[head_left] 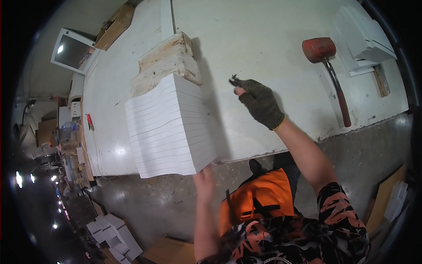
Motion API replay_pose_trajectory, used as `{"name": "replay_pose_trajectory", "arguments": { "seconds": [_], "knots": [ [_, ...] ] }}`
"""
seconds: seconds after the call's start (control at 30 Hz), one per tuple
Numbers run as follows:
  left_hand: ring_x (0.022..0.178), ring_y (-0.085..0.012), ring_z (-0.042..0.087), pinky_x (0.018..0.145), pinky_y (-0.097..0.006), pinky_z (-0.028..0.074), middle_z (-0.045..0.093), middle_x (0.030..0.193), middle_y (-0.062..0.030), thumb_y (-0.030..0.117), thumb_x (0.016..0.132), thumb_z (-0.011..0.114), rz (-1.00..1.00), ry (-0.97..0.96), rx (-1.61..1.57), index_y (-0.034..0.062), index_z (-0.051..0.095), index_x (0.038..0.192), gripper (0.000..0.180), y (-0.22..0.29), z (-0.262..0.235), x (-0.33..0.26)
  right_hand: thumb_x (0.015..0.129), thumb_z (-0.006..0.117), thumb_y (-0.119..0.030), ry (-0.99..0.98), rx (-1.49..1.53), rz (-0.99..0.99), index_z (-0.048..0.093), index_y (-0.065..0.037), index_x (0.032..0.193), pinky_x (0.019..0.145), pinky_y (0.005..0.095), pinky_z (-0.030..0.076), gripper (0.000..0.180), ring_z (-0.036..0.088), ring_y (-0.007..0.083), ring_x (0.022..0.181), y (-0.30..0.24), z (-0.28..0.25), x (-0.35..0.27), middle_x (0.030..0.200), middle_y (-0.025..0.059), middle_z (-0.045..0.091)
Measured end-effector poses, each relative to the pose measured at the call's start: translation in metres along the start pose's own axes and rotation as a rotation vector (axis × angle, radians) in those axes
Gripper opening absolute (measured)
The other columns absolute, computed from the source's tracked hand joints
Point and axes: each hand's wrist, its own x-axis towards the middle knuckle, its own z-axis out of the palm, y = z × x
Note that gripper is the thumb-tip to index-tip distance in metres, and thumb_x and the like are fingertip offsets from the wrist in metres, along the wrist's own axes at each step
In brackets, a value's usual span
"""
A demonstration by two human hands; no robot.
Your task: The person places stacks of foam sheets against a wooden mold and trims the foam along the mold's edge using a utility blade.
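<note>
A tall stack of white folded card sheets (pixel 162 127) stands on the bench, its near end reaching past the front edge. My bare left hand (pixel 204 175) is at the stack's near right corner; its fingers are blurred and partly hidden there. To the right of the stack, my right hand (pixel 260 104) hangs over the bench in a worn dark green glove with a frayed fingertip. Its thumb tip is bare, and its fingers point left, apart from the stack, with nothing visible held. Behind the stack sit stained, whitish blocks (pixel 167 59), touching or nearly touching it.
A red-headed mallet (pixel 319 49) lies on the bench (pixel 246 48) at the right. Beyond it are more white card pieces (pixel 362 37) and a small wooden block (pixel 381 80). At the left are a red cutter (pixel 90 122), a tablet-like screen (pixel 74 50) and a cardboard box (pixel 115 27).
</note>
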Motion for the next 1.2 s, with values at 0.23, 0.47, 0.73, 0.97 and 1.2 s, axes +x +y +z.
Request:
{"name": "replay_pose_trajectory", "arguments": {
  "seconds": [0.23,0.47,0.73,0.97,1.2],
  "knots": [
    [0.102,-0.021,0.05,0.088,-0.035,0.043,0.049,0.119,-0.0126,0.043,0.102,0.032,-0.091,-0.003,0.019,-0.0012,0.042,0.129,0.052,0.0,-0.007,-0.016,0.091,0.057,-0.024,0.037,0.159,-0.112,0.066,-0.003,0.103,0.066,0.0367,0.049,0.026,0.063,0.0269,0.07,-0.036,0.042,0.026,0.083,0.0162,0.065],
    [0.097,-0.0235,0.054,0.088,-0.036,0.044,0.056,0.11,-0.0131,0.043,0.102,0.033,-0.093,-0.084,0.006,-0.0025,0.049,0.121,0.051,-0.011,-0.021,-0.014,0.092,0.056,-0.02,-0.074,0.355,-0.126,0.063,-0.004,0.116,0.073,0.0316,0.051,0.03,0.064,0.0222,0.075,-0.038,0.07,0.067,0.088,0.0182,0.067],
    [0.106,-0.0194,0.053,0.094,-0.033,0.042,0.056,0.118,-0.0111,0.037,0.091,0.062,-0.094,0.427,-0.276,-0.0043,0.049,0.125,0.055,0.008,-0.022,-0.003,0.089,0.058,-0.02,-0.028,-0.226,-0.521,0.059,-0.008,0.125,0.059,0.0305,0.051,0.037,0.063,0.0217,0.07,-0.035,0.077,0.08,0.083,0.0093,0.065],
    [0.108,-0.0165,0.05,0.092,-0.03,0.041,0.053,0.123,-0.0098,0.044,0.087,0.066,-0.082,0.439,-0.282,-0.0052,0.044,0.131,0.069,-0.004,-0.021,0.006,0.084,0.06,-0.019,0.041,-0.503,-0.647,0.059,-0.012,0.119,0.05,0.0341,0.049,0.036,0.062,0.022,0.065,-0.026,0.067,0.092,0.075,0.007,0.059],
    [0.106,-0.0152,0.05,0.09,-0.03,0.042,0.054,0.12,-0.0083,0.04,0.091,0.062,-0.102,0.408,-0.054,-0.0034,0.049,0.128,0.058,-0.007,-0.023,0.007,0.082,0.062,-0.014,0.009,-0.392,-0.761,0.059,-0.009,0.112,0.049,0.035,0.049,0.03,0.061,0.0233,0.059,-0.028,0.066,0.101,0.077,0.0044,0.061]
  ]
}}
